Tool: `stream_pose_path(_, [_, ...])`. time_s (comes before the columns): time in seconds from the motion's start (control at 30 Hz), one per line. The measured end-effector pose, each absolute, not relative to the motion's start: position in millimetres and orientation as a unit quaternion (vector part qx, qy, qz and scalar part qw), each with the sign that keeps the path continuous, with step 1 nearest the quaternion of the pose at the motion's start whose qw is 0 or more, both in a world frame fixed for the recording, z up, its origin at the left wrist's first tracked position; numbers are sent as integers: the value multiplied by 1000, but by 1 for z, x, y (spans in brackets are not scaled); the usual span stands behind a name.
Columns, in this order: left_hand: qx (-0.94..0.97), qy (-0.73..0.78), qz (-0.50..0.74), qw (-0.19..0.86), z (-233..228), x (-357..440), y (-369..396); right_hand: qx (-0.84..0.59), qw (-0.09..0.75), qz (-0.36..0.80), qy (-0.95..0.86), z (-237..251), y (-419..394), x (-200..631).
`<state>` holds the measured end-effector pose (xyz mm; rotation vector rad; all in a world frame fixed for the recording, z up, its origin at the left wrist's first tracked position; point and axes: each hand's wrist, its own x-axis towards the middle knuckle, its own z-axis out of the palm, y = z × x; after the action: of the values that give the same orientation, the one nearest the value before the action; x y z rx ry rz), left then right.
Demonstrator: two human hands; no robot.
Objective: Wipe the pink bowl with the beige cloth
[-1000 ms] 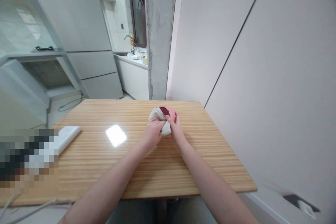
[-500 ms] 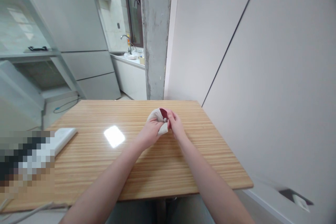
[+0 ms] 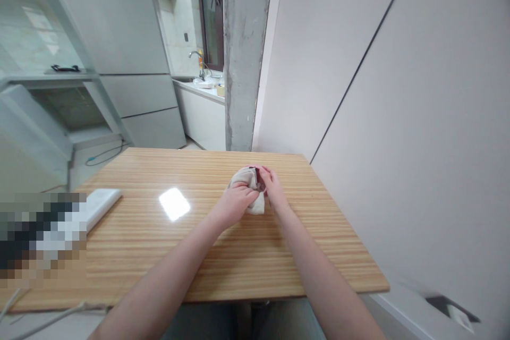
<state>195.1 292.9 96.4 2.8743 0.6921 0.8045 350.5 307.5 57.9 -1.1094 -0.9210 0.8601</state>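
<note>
Okay so, starting at the far left, there's a pixelated patch blocking out one corner, and above it a kitchen counter (image 3: 43,78) with some low black thing (image 3: 65,68) on it. Just right of the patch, a flat white slab (image 3: 104,203) lies on the wood-striped table (image 3: 326,255), and a pale cord (image 3: 56,319) trails along the near edge down there. Behind that stands a big grey-white fridge (image 3: 119,26), with a bright square glare on the tabletop in front of it. Further back you get a sink tap (image 3: 202,71). Next up, the left hand (image 3: 237,202) has its fingers pressed over a bunched pale cloth (image 3: 244,174), grasping it, with one floppy corner hanging out below the fingers. That bundle is up near the far side of the table, roughly mid-width, with a bare concrete pillar (image 3: 247,53) beyond it. Tucked against the cloth's right side is a pink thing (image 3: 258,174) with a dark patch, mostly hidden, so I can't tell what it is. The right hand (image 3: 274,186) has its fingers curled onto the right edge of it, gripping. Past that it's a pale panelled wall (image 3: 358,117) with one dark slanting seam.
</note>
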Motion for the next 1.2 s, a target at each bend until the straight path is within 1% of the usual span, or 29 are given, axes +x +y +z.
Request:
stream_pose_path(0.07, [953, 202, 227, 18, 96, 195, 294, -501, 665, 378, -405, 59, 307, 354])
stream_pose_path(0.13, [953, 214, 216, 6, 94, 197, 294, -513, 669, 367, -394, 59, 305, 351])
stream_pose_path(0.23, [930, 276, 241, -4, 90, 199, 293, -521, 675, 351, -386, 59, 298, 336])
stream_pose_path(0.33, [905, 329, 268, -13, 88, 200, 292, -496, 687, 356, -394, 61, 292, 321])
stream_pose_path(0.43, [904, 329, 272, -8, 89, 200, 291, -473, 689, 371, -404, 64, 291, 319])
stream_pose_path(0.5, [913, 306, 269, 3, 92, 198, 292, -477, 675, 395, -401, 67, 295, 325])
stream_pose_path(0.6, [934, 256, 250, 22, 96, 194, 294, -490, 624, 471, -387, 70, 301, 340])
stream_pose_path(0.67, [944, 232, 235, 29, 98, 193, 295, -478, 605, 506, -388, 71, 303, 347])
stream_pose_path(0.77, [944, 235, 231, 35, 98, 194, 294, -476, 638, 472, -378, 70, 301, 348])
stream_pose_path(0.87, [925, 289, 243, 39, 96, 196, 294, -492, 677, 396, -378, 66, 297, 337])
stream_pose_path(0.93, [915, 320, 243, 43, 95, 196, 293, -488, 683, 380, -388, 64, 295, 329])
stream_pose_path(1.0, [913, 327, 239, 44, 95, 195, 294, -473, 678, 406, -389, 62, 296, 325])
stream_pose_path(1.1, [920, 313, 233, 32, 96, 192, 296, -444, 662, 481, -366, 64, 299, 329])
stream_pose_path(1.2, [940, 269, 208, 27, 97, 190, 298, -428, 640, 541, -337, 69, 303, 340])
